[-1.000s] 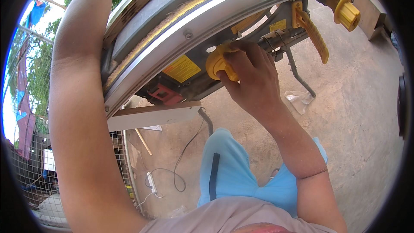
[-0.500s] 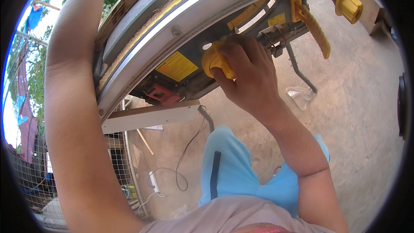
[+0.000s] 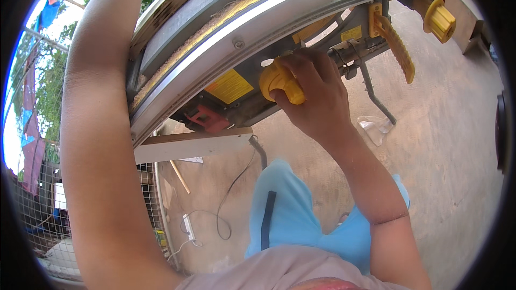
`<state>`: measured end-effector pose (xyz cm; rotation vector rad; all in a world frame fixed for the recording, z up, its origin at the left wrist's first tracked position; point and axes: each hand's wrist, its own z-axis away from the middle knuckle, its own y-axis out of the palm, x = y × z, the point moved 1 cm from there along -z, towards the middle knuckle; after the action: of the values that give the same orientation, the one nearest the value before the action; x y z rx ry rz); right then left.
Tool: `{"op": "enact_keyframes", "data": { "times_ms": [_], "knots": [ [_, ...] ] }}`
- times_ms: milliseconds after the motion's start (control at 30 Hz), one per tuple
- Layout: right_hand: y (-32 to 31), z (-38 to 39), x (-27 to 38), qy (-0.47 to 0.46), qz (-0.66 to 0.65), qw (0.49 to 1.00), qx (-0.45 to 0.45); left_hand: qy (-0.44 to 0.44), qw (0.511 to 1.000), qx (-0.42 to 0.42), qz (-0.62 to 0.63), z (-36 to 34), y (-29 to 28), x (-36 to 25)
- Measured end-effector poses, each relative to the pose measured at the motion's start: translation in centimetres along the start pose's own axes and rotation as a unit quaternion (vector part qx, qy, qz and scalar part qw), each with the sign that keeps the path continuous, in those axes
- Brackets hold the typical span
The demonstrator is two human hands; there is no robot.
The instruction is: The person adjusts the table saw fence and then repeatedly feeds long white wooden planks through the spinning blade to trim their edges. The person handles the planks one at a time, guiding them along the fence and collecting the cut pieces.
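Observation:
My right hand (image 3: 318, 94) is closed round a yellow knob (image 3: 277, 81) on the dark front panel of a table saw. Its fingers wrap over the knob's far side, and the thumb presses on the near side. Above it runs the saw's silver front rail (image 3: 301, 6), edged with a dusty yellow strip. My left arm (image 3: 99, 123) reaches up past the rail's left end, and its hand lies beyond the top of the picture. Left of the knob are a yellow label (image 3: 230, 87) and a red switch (image 3: 209, 119).
A yellow lever (image 3: 395, 48) and another yellow knob (image 3: 442, 22) project from the saw at right. A wood piece (image 3: 166, 8) lies on its top. Below its left end is a white board (image 3: 201, 145). A power strip (image 3: 188, 227), cable (image 3: 219, 212) and plastic bag (image 3: 376, 129) lie on the floor.
The view has shifted slightly, so the saw appears a little further right and lower. My right hand stays on the yellow knob, which shows at a slightly different angle.

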<state>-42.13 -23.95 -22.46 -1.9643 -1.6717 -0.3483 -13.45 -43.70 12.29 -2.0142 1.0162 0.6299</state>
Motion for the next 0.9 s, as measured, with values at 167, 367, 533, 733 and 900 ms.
{"op": "enact_keyframes", "data": {
  "times_ms": [167,367,533,733,900],
  "knots": [
    [0.2,-0.2,0.0,0.029,-0.022,0.999,0.012,0.012,1.0,0.002,-0.009,-0.1,-0.4,-0.1],
    [0.4,0.0,-0.3,0.041,-0.001,0.999,0.011,0.001,1.0,0.004,0.024,-0.5,-0.5,0.4],
    [0.7,0.0,-0.5,0.043,-0.003,0.999,0.0,-0.012,0.998,0.006,0.064,-0.4,-0.6,0.4],
    [0.9,-0.1,-0.4,0.063,-0.022,0.998,0.005,-0.002,0.998,0.019,0.06,-1.0,-1.1,0.9],
    [0.8,-0.2,-0.6,0.04,-0.017,0.999,0.003,-0.003,0.997,0.037,0.066,-0.9,-1.4,1.1]
  ]
}}
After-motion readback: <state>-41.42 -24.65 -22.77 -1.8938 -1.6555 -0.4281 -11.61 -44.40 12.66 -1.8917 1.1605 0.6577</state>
